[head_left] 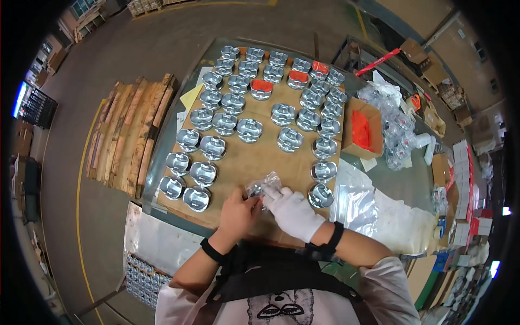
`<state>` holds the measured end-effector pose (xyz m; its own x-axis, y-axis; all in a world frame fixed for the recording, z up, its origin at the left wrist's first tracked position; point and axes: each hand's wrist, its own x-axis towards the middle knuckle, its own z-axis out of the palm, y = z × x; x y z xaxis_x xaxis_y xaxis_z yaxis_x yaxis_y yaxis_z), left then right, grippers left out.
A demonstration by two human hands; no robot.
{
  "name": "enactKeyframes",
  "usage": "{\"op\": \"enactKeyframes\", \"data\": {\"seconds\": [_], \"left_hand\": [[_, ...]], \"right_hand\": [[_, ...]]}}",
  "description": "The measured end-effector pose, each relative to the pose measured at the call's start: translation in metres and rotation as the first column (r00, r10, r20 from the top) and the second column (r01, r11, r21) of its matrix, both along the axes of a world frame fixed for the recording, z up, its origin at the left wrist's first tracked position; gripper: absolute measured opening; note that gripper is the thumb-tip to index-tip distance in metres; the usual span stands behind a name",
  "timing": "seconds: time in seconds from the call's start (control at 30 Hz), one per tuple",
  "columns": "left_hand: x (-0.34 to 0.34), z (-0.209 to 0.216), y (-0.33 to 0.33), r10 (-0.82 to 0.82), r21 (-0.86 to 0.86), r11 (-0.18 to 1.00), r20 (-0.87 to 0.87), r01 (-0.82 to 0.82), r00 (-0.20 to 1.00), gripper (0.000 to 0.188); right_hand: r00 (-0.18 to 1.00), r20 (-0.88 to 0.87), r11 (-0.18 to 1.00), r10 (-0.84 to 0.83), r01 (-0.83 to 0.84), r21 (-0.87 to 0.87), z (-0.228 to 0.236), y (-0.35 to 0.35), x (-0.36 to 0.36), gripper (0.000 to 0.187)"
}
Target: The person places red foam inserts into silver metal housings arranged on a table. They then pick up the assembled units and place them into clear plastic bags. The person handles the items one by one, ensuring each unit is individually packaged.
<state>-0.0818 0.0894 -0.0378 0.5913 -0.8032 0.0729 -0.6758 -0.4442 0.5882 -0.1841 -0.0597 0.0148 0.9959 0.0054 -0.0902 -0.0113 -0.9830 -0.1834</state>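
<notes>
My bare left hand [236, 214] and my white-gloved right hand [293, 212] meet at the near edge of a cardboard sheet [249, 168]. Between them is a small clear plastic bag [272, 180] with something shiny inside, too covered by my fingers to make out. The fingers of both hands are closed on it. Beyond and to both sides, many silver metal pistons [249, 130] stand in rows on the cardboard. A few, such as one piston [261, 89] in the middle, have orange-red pieces on them. One piston [320, 195] sits just right of my gloved hand.
On the right, an open cardboard box [351, 127] holds orange-red material, beside a heap of clear plastic bags [398, 135]. Flat clear bags [355, 206] lie nearer me. Wooden pallets [127, 132] are on the floor at left. More pistons [142, 279] fill a tray at lower left.
</notes>
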Motion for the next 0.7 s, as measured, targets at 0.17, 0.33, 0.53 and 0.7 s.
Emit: {"op": "enactKeyframes", "data": {"seconds": [0.17,0.33,0.53,0.7], "left_hand": [[-0.019,0.013,0.007,0.059,-0.114,0.991,-0.041,-0.064,0.997,0.025],[-0.023,0.003,0.005,0.095,-0.058,0.994,0.069,-0.091,0.993,0.028],[-0.018,0.001,0.007,0.094,-0.014,0.996,-0.016,-0.094,0.995,0.031],[-0.032,0.014,0.010,0.127,-0.044,0.991,0.073,-0.124,0.989,0.039]], "right_hand": [[0.987,0.077,0.988,0.138,-0.143,0.062,-0.017,-0.024,-0.001,0.039],[0.914,0.067,0.783,-0.399,0.302,0.543,-0.015,-0.020,-0.015,0.033],[0.998,-0.026,0.998,0.060,-0.059,0.027,-0.011,-0.010,0.015,0.024],[0.982,-0.140,0.991,0.128,-0.130,-0.007,-0.019,-0.014,0.021,0.020]]}}
